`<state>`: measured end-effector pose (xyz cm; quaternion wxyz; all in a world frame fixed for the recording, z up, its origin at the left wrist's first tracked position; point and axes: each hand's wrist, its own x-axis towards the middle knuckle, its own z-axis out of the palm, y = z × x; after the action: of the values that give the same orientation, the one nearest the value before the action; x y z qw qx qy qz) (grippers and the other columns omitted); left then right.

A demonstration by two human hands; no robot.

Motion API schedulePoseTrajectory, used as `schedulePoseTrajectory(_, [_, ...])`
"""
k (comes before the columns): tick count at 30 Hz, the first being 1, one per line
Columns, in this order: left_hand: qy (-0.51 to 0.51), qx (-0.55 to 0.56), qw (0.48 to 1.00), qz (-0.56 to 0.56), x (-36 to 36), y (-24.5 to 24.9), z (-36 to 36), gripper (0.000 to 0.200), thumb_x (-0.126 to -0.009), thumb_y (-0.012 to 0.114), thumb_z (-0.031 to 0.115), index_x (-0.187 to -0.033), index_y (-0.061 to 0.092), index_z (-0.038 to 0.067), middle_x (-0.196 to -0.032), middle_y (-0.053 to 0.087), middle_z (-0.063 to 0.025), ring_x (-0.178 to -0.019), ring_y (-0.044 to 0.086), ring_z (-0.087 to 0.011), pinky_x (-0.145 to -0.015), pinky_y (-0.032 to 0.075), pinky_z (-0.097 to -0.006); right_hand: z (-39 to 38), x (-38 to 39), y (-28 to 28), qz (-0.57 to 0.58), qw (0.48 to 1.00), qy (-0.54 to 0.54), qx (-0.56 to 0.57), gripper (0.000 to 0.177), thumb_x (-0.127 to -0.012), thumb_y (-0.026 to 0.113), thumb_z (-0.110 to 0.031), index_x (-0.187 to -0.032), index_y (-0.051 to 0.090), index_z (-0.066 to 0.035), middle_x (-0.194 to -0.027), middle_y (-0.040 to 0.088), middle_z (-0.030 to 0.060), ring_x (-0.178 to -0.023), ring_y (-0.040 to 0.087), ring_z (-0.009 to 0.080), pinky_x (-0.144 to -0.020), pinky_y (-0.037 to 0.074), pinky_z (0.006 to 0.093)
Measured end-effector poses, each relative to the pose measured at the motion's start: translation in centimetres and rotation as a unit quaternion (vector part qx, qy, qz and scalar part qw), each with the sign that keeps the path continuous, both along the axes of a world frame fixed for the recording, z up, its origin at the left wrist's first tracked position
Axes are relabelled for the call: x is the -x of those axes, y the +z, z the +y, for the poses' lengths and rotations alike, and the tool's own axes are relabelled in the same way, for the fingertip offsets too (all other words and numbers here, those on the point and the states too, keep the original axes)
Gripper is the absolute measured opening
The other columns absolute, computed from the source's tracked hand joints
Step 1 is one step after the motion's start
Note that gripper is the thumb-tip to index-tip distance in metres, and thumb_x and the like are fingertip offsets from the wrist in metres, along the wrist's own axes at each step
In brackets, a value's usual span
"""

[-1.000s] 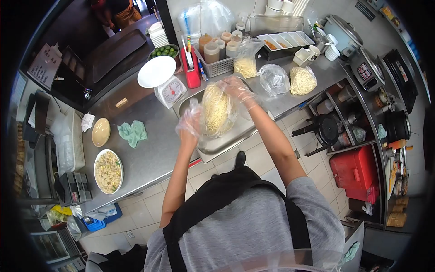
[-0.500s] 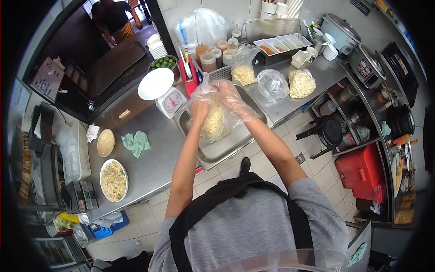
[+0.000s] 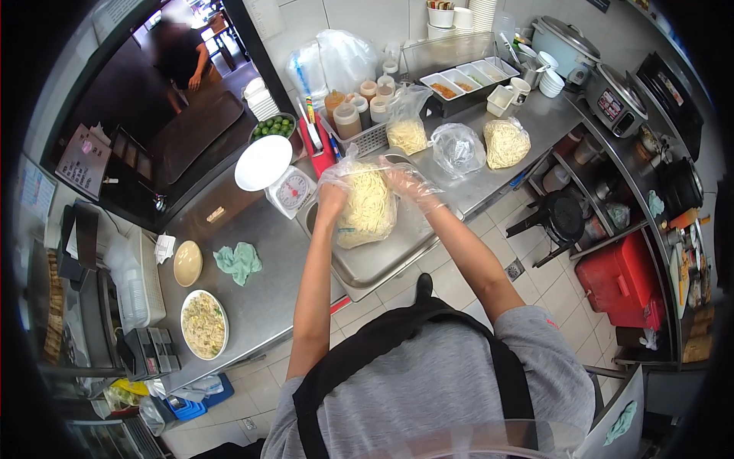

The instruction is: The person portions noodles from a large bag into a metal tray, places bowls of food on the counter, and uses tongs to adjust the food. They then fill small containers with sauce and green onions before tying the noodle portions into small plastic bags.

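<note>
Left hand (image 3: 331, 200), right hand (image 3: 407, 183), one noodle bag (image 3: 368, 208)

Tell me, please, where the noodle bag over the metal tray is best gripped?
Grip the top rim at both sides, coming from above: the noodle bag hangs mouth-up, its noodles sagging low. The left hand and right hand pinch it there.
</note>
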<state>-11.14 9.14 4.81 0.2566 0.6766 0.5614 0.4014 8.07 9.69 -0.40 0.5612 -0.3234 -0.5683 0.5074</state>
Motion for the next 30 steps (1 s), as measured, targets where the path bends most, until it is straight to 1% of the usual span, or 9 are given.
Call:
schedulePoseTrajectory(4, [-0.035,0.123,0.976,-0.179,1.3,-1.7,1.3,0.023,-0.085,0.053,0.014,-0.097,0.060,-0.004,-0.095,0.063,-0.0115,-0.079,0.058,-0.0190,-0.065,0.047,-0.0337,2.3,0.1,-0.7,-0.042,0.987,0.032,0.153,0.053,-0.090,0.052,-0.039,-0.124,0.050,0.001,-0.121,0.054,0.0101,-0.110,0.049,0.0174,-0.096,0.036,0.0330])
schedulePoseTrajectory(6, [-0.046,0.153,0.958,-0.238,2.0,-3.0,2.0,0.022,-0.086,0.054,0.012,-0.102,0.059,-0.003,-0.099,0.062,-0.0105,-0.081,0.059,-0.0167,-0.066,0.049,-0.0310,3.4,0.5,-1.4,0.033,0.975,0.072,0.208,0.046,-0.088,0.057,-0.031,-0.121,0.053,0.001,-0.116,0.056,0.0081,-0.102,0.052,0.0140,-0.093,0.038,0.0309])
schedulePoseTrajectory(9, [-0.082,0.193,0.918,-0.337,2.0,-1.7,1.3,0.023,-0.084,0.057,0.013,-0.102,0.056,-0.001,-0.099,0.059,-0.0085,-0.086,0.057,-0.0160,-0.072,0.047,-0.0301,5.9,-0.1,-4.6,0.091,0.976,0.113,0.163,0.038,-0.090,0.056,-0.027,-0.116,0.056,0.000,-0.104,0.062,0.0059,-0.094,0.055,0.0137,-0.087,0.043,0.0319])
schedulePoseTrajectory(12, [-0.108,0.191,0.891,-0.396,3.2,-2.4,2.1,0.027,-0.083,0.058,0.013,-0.106,0.053,-0.001,-0.101,0.058,-0.0078,-0.090,0.056,-0.0160,-0.077,0.047,-0.0302,3.2,0.6,3.7,-0.006,0.982,0.060,0.178,0.030,-0.090,0.056,-0.020,-0.114,0.058,-0.002,-0.100,0.063,0.0034,-0.088,0.057,0.0125,-0.083,0.045,0.0307])
schedulePoseTrajectory(16, [-0.102,0.066,0.899,-0.421,3.1,0.8,-0.8,0.035,-0.081,0.058,0.009,-0.114,0.050,-0.001,-0.107,0.058,-0.0089,-0.096,0.056,-0.0167,-0.081,0.046,-0.0308,0.4,3.0,10.2,-0.100,0.994,-0.015,-0.048,0.029,-0.091,0.053,-0.015,-0.116,0.055,-0.001,-0.097,0.063,0.0046,-0.093,0.056,0.0139,-0.086,0.044,0.0311])
schedulePoseTrajectory(19, [-0.078,-0.024,0.957,-0.278,2.8,-1.9,-3.6,0.036,-0.078,0.059,0.005,-0.113,0.053,0.000,-0.109,0.058,-0.0097,-0.099,0.056,-0.0175,-0.083,0.045,-0.0310,-2.3,3.3,8.3,-0.153,0.952,-0.095,-0.247,0.019,-0.088,0.053,-0.010,-0.102,0.062,-0.001,-0.096,0.066,0.0070,-0.091,0.059,0.0160,-0.094,0.040,0.0297])
schedulePoseTrajectory(23, [-0.089,-0.110,0.988,-0.068,1.9,-5.5,-7.0,0.032,-0.079,0.057,0.005,-0.110,0.055,0.000,-0.106,0.059,-0.0078,-0.097,0.056,-0.0162,-0.084,0.045,-0.0316,-5.1,1.5,3.3,-0.237,0.967,-0.017,-0.097,0.018,-0.086,0.056,-0.010,-0.101,0.062,-0.002,-0.094,0.065,0.0084,-0.088,0.059,0.0166,-0.086,0.044,0.0309])
schedulePoseTrajectory(26, [-0.057,0.040,0.970,-0.232,0.0,-4.2,-9.3,0.032,-0.077,0.058,0.003,-0.108,0.055,-0.001,-0.100,0.060,-0.0092,-0.093,0.058,-0.0186,-0.083,0.045,-0.0332,-7.0,0.8,2.5,-0.212,0.977,-0.021,-0.002,0.012,-0.086,0.057,-0.010,-0.089,0.063,-0.001,-0.085,0.062,0.0060,-0.080,0.057,0.0118,-0.077,0.046,0.0301])
schedulePoseTrajectory(30, [-0.010,-0.059,0.996,-0.071,-0.1,-3.0,-9.4,0.033,-0.074,0.055,0.003,-0.108,0.055,-0.001,-0.096,0.061,-0.0191,-0.090,0.060,-0.0329,-0.081,0.046,-0.0364,-6.8,1.5,3.1,-0.302,0.949,-0.090,-0.014,0.019,-0.087,0.055,-0.017,-0.091,0.061,0.000,-0.083,0.063,0.0104,-0.078,0.060,0.0187,-0.075,0.046,0.0331])
